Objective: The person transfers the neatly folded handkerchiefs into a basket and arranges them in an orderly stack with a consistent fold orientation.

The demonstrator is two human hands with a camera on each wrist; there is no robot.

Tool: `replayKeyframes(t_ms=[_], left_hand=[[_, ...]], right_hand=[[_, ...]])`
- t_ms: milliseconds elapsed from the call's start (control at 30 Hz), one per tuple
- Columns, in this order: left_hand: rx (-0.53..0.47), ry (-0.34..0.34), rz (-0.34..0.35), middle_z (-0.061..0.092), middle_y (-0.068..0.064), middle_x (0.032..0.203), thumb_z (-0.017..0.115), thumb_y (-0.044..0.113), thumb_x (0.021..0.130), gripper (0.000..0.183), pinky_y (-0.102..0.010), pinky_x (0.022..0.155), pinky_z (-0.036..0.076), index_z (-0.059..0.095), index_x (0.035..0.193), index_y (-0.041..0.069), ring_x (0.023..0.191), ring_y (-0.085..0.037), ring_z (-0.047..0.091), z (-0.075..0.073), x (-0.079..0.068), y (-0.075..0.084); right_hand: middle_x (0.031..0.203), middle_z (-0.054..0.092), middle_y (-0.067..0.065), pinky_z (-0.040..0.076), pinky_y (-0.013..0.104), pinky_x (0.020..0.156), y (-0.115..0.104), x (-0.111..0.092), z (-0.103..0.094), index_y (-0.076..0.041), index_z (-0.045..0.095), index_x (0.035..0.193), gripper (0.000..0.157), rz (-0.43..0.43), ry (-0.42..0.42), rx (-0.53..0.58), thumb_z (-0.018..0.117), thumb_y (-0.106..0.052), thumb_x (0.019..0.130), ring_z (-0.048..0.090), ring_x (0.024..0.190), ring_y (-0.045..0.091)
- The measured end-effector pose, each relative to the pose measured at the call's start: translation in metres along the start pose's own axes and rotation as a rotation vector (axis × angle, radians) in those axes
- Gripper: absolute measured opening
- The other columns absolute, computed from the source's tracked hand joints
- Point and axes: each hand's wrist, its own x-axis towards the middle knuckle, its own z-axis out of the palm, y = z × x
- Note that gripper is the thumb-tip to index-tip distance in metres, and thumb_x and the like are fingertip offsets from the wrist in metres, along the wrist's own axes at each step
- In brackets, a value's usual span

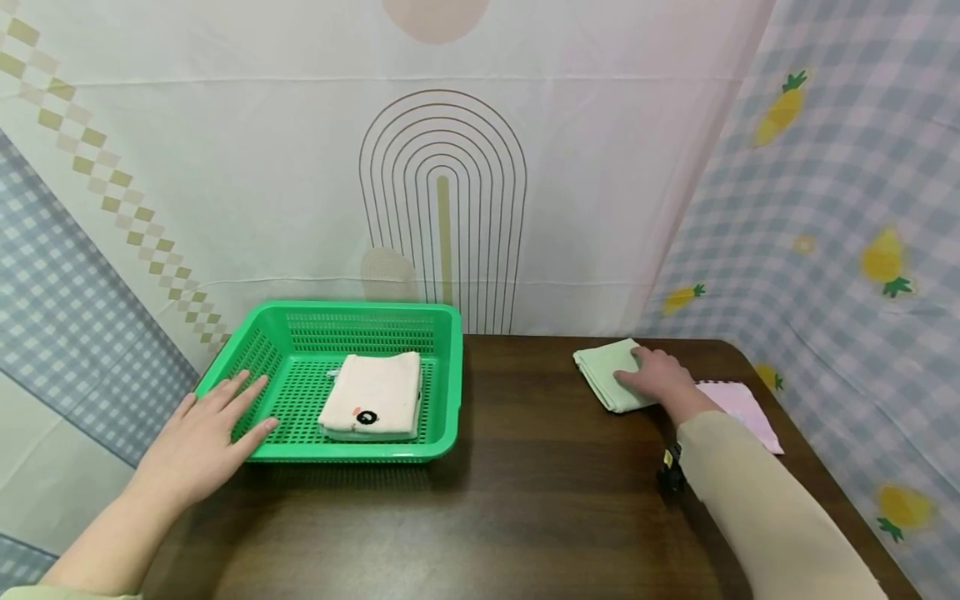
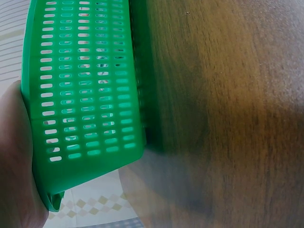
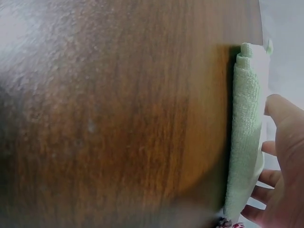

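Note:
My left hand (image 1: 197,447) lies with spread, straight fingers over the left rim of a green plastic basket (image 1: 352,452); the left wrist view shows the basket's slotted side. Inside the basket lies a folded white towel (image 1: 386,383) with a small black-and-orange pattern. At the right, my right hand (image 1: 663,379) is over a folded pale green towel (image 1: 606,371). In the right wrist view, the thumb and spread fingers (image 3: 280,111) touch the green towel's upper face, with its folded edge toward the camera.
A pink towel (image 1: 742,412) with a dark-checked edge lies right of the green one, partly behind my right wrist. All rest on a dark wooden table (image 1: 517,492). Patterned cloth (image 1: 600,167) hangs behind the table and along both sides.

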Motion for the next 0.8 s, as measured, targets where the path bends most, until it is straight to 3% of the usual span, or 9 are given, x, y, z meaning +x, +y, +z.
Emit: replayKeyframes(t_ms=[400, 800], left_hand=[[-0.006, 0.005, 0.001, 0.028, -0.022, 0.158, 0.046, 0.055, 0.101, 0.073, -0.063, 0.117, -0.004, 0.023, 0.16, 0.019, 0.14, -0.048, 0.029, 0.0022, -0.0006, -0.0015], [-0.001, 0.001, -0.001, 0.028, -0.023, 0.158, 0.046, 0.056, 0.101, 0.073, -0.063, 0.117, -0.002, 0.023, 0.16, 0.019, 0.14, -0.049, 0.029, 0.0011, -0.0004, -0.0013]], right_hand=[[0.139, 0.036, 0.036, 0.037, 0.064, 0.102, 0.002, 0.0062, -0.0021, 0.005, 0.041, 0.145, 0.078, -0.043, 0.027, 0.052, 0.063, -0.048, 0.092, 0.042, 0.126, 0.052], [0.146, 0.039, 0.034, 0.034, 0.061, 0.108, 0.0027, 0.0059, -0.0077, 0.006, 0.044, 0.142, 0.074, -0.041, -0.025, 0.14, 0.067, -0.043, 0.091, 0.038, 0.132, 0.051]])
